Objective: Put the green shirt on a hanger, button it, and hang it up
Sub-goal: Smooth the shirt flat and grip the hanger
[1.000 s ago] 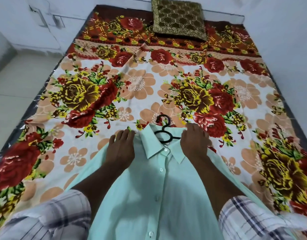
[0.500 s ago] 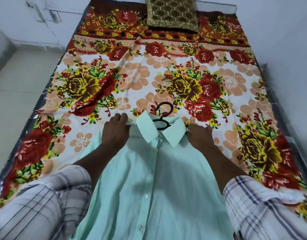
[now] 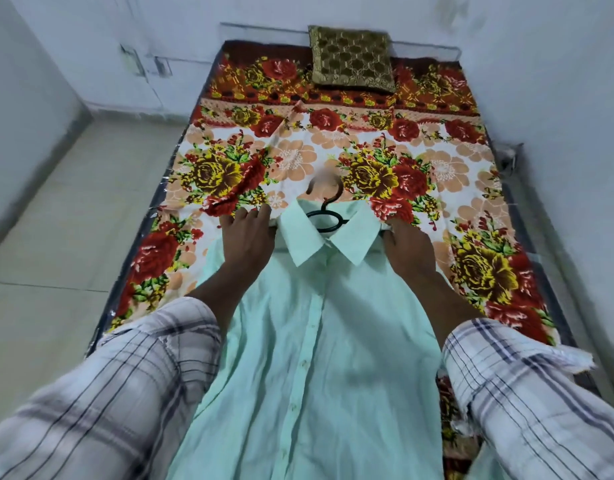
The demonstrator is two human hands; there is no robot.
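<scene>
The pale green shirt (image 3: 316, 341) hangs front-up between my arms, its buttons closed down the placket and its collar spread. A dark hanger (image 3: 324, 209) sits inside the neck, its hook sticking up past the collar and blurred by motion. My left hand (image 3: 246, 237) grips the shirt's left shoulder beside the collar. My right hand (image 3: 407, 251) grips the right shoulder. Both hands hold the shirt raised above the bed.
A bed with a floral sheet (image 3: 437, 174) lies under the shirt. A brown-gold cushion (image 3: 350, 58) rests at its far end. White walls close in at the back and right; tiled floor (image 3: 56, 254) runs along the left.
Both hands have lifted the shirt by its shoulders off the sheet and the view has pulled back. The hanger's hook now swings above the collar.
</scene>
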